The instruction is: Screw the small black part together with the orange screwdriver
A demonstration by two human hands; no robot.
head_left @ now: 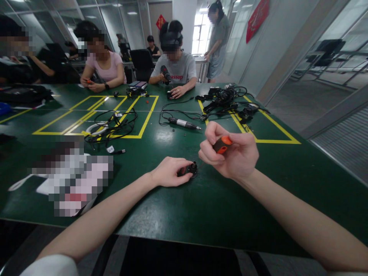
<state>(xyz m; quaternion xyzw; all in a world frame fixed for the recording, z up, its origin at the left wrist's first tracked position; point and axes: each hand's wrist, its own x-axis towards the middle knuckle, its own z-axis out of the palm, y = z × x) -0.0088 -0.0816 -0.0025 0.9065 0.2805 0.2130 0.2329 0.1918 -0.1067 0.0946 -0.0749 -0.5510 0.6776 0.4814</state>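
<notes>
Office workroom, glass partitions (pixel 106 25), black chair (pixel 141 62), long worktable (pixel 155 209)

Straight beyond your left hand (pixel 169 172), you can read red letters "assup" (pixel 176 77) on a person's grey shirt (pixel 188 66); the white cable tag (pixel 110 149) left of that grip is too small to make out.

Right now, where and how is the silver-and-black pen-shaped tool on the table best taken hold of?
Probably by the silver middle of the pen-shaped tool, pinching across it from above: it lies flat and crosswise, slim, narrowing to a thin tip on the right.
</notes>
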